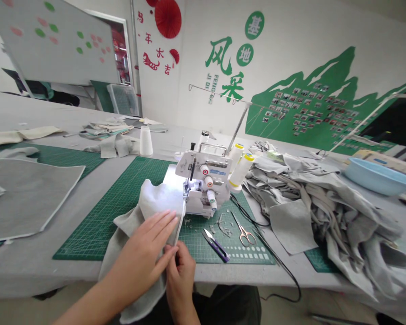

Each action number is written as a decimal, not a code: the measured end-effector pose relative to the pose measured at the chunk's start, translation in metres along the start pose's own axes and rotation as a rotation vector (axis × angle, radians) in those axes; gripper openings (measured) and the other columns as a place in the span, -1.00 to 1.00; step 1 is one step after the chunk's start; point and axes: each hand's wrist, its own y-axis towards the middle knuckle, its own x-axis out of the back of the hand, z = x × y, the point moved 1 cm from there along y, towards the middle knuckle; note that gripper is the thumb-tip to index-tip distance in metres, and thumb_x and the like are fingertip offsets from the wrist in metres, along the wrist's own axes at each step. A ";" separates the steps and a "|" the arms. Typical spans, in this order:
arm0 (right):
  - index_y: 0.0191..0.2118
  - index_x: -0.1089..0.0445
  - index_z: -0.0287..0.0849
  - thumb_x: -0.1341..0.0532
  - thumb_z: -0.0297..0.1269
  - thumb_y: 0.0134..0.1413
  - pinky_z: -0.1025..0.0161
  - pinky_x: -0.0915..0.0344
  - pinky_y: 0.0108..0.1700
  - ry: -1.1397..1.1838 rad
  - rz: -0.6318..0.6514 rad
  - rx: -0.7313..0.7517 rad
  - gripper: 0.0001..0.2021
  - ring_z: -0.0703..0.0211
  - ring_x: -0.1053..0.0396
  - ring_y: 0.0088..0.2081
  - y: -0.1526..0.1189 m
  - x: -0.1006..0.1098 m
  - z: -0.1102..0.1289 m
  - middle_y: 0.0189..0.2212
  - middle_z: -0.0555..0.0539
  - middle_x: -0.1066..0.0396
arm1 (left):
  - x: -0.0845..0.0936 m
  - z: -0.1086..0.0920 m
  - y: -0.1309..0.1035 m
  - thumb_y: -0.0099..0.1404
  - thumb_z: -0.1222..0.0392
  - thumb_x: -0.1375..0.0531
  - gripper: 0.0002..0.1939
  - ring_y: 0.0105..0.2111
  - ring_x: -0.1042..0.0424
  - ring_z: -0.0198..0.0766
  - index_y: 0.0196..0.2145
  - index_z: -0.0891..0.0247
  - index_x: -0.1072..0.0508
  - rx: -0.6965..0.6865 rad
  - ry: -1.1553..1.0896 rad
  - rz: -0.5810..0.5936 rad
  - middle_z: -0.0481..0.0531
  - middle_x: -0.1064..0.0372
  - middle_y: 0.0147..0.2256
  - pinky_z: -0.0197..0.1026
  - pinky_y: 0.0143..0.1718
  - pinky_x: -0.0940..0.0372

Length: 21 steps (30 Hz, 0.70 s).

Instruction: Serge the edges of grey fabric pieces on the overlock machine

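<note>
A piece of grey fabric runs from the lit presser foot of a white overlock sewing machine down over the table's front edge. My left hand lies flat on top of it, fingers stretched toward the machine, thumb near the fabric's right edge. Just below, my right hand is closed on that edge, pinching it between thumb and fingers. To the right of my hands, purple-handled thread snips and small scissors rest on the green cutting mat among thread scraps.
A heap of grey fabric pieces covers the right side, beside a light blue basin. Black cables hang over the front edge. Left lie a white-edged grey panel, a white thread cone and folded cloth.
</note>
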 end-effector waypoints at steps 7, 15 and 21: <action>-0.50 -0.22 -0.12 -0.13 -0.22 0.24 0.35 -0.15 -0.43 0.030 0.007 -0.011 -0.73 0.25 -0.17 -0.50 0.002 0.000 0.005 -0.57 0.08 -0.25 | -0.011 -0.009 -0.002 0.36 0.16 -0.13 -0.35 0.30 -0.19 0.04 0.34 0.36 -0.12 0.017 0.066 -0.013 0.23 -0.15 0.32 0.14 0.25 -0.24; -0.51 -0.25 -0.13 -0.10 -0.26 0.25 0.35 -0.17 -0.43 -0.006 0.003 0.020 -0.72 0.23 -0.23 -0.50 0.001 0.000 0.004 -0.56 0.05 -0.32 | -0.012 -0.007 -0.001 0.34 0.22 -0.12 -0.40 0.31 -0.18 0.01 0.32 0.26 -0.19 0.040 0.048 0.004 0.17 -0.15 0.33 0.15 0.29 -0.18; -0.51 -0.24 -0.12 -0.09 -0.31 0.24 0.36 -0.14 -0.45 0.003 0.012 0.047 -0.74 0.25 -0.22 -0.51 0.000 0.002 0.005 -0.57 0.06 -0.32 | -0.012 -0.004 0.002 0.31 0.27 -0.10 -0.41 0.29 -0.20 0.01 0.30 0.25 -0.21 0.052 0.022 0.000 0.18 -0.18 0.31 0.15 0.29 -0.18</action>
